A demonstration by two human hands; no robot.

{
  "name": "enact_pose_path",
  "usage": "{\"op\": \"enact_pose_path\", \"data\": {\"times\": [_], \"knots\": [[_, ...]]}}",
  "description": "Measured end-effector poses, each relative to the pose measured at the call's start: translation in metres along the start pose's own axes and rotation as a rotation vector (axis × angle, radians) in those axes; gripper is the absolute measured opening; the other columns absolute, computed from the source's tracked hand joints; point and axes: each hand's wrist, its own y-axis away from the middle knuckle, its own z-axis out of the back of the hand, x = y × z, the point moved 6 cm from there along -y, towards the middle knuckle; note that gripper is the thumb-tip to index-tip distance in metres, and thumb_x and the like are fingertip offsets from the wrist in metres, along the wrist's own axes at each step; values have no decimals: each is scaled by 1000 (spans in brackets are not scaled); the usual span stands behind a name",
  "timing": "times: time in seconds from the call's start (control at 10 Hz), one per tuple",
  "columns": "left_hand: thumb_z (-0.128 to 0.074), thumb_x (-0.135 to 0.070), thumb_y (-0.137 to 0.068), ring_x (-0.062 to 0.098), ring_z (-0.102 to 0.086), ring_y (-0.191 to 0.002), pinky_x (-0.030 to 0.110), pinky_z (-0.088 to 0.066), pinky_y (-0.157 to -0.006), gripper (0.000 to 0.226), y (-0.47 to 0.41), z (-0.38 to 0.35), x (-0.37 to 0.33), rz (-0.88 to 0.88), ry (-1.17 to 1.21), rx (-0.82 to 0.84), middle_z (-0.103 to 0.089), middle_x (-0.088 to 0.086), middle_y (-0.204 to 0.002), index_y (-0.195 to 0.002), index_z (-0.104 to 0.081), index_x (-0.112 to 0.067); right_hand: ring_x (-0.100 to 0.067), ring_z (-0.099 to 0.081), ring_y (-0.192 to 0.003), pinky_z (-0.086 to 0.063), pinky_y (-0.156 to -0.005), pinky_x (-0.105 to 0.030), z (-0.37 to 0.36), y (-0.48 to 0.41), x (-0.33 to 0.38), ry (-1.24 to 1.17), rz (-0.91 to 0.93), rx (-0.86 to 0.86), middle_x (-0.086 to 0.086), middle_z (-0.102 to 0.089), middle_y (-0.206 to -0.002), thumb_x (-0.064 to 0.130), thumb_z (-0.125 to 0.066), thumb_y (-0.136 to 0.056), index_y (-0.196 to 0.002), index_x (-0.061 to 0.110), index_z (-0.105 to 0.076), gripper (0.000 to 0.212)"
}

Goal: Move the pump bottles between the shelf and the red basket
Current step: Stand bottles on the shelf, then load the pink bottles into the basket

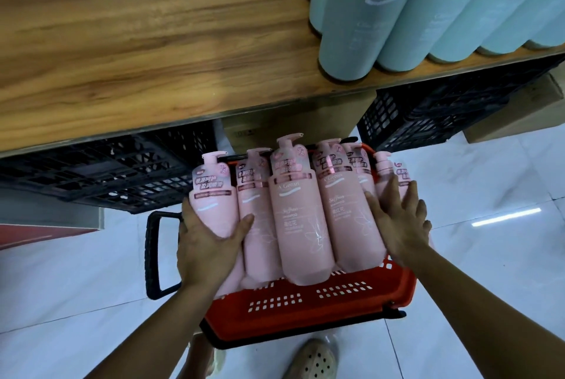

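The left hand point(211, 244) wraps round the leftmost bottle point(214, 210) in a row of pink pump bottles point(301, 226), with its fingers curled along the outer side and its thumb laid across the front. The right hand point(400, 226) lies flat with fingers spread, pressing on the two bottles at the other end of the row. Between the hands the bottles lie side by side and touching, pump heads pointing away from the person. They are piled on top of the red basket point(305, 302) that sits under both hands.

The bottles look like smooth, stiff plastic. They are probably full, so fairly heavy, and their rounded sides could slip in the palm. The safest hold is likely round the body or at the shoulder just below the pump. The pump head is a poorer choice, since it carries a loose printed tag. Squeezed from both ends, the row might buckle upward.

Six pink bottles show in the top layer. Pink shapes beneath suggest more, but they cannot be counted. There is one basket, and its black handle point(153, 253) juts out to the left of the left hand.

Beyond the hands runs a wooden shelf point(153, 42). Past the right hand, pale green bottles point(351, 27) stand upright on it, at least five, with others cut off by the frame. Under the shelf sit two black crates point(107, 171), one beyond each hand. A sandalled foot point(318, 360) rests on the white tiled floor point(489, 256) behind the basket.
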Motion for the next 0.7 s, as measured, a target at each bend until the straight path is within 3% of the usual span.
{"op": "enact_pose_path", "data": {"times": [0.1, 0.2, 0.3, 0.4, 0.5, 0.6, 0.7], "knots": [[-80, -68, -65, 27, -59, -114, 45, -52, -92, 101, -5, 2, 4, -1, 124, 76, -58, 0, -132, -146, -28, -39, -37, 1, -158, -5, -124, -66, 12, 4, 4, -80, -2, 34, -2, 7, -173, 96, -18, -71, -161, 45, 4, 105], [-67, -64, -81, 12, -61, -101, 26, -47, -76, 66, -3, 16, 16, 56, 215, 59, -66, -12, -120, -139, -45, -43, -35, -22, -154, -18, -123, -60, 32, 21, 21, -151, 119, -66, -6, -21, -169, 89, -27, -81, -158, 39, -24, 92], [-52, -60, -94, 10, -53, -101, 24, -40, -82, 51, 14, 36, 45, 110, 202, -59, -64, -6, -122, -137, -55, -32, -25, -44, -143, -36, -116, -43, 18, 56, 47, -297, 268, -42, -2, -42, -160, 78, -33, -90, -158, 31, -35, 83], [-46, -55, -98, 13, -56, -103, 16, -39, -73, 46, 41, 41, 80, 149, 193, 42, -64, -7, -119, -135, -58, -31, -25, -45, -141, -36, -119, -49, -5, 75, 55, -329, 263, -17, -3, -45, -158, 75, -28, -94, -162, 28, -22, 83], [-48, -47, -100, 15, -63, -110, 17, -44, -80, 28, 67, 46, 96, 136, 177, 240, -69, -13, -111, -118, -66, -37, -29, -40, -144, -32, -121, -55, -8, 74, 57, -267, 253, -8, -8, -40, -160, 74, -25, -98, -163, 26, -14, 82], [-55, -40, -99, 13, -65, -112, 38, -50, -101, 25, 91, 82, 88, 134, 232, 228, -74, -9, -111, -120, -67, -37, -35, -34, -148, -29, -121, -56, 7, 82, 68, -189, 224, 122, -14, -29, -165, 58, -35, -104, -165, 20, -7, 77], [-60, -30, -98, 10, -71, -98, 44, -54, -97, 24, 102, 136, 61, 97, 354, 105, -78, -6, -96, -120, -66, -37, -35, -43, -141, -35, -118, -49, 45, 123, 80, -245, 183, 35, -16, -41, -159, 44, -51, -105, -160, 14, -27, 67]]}}
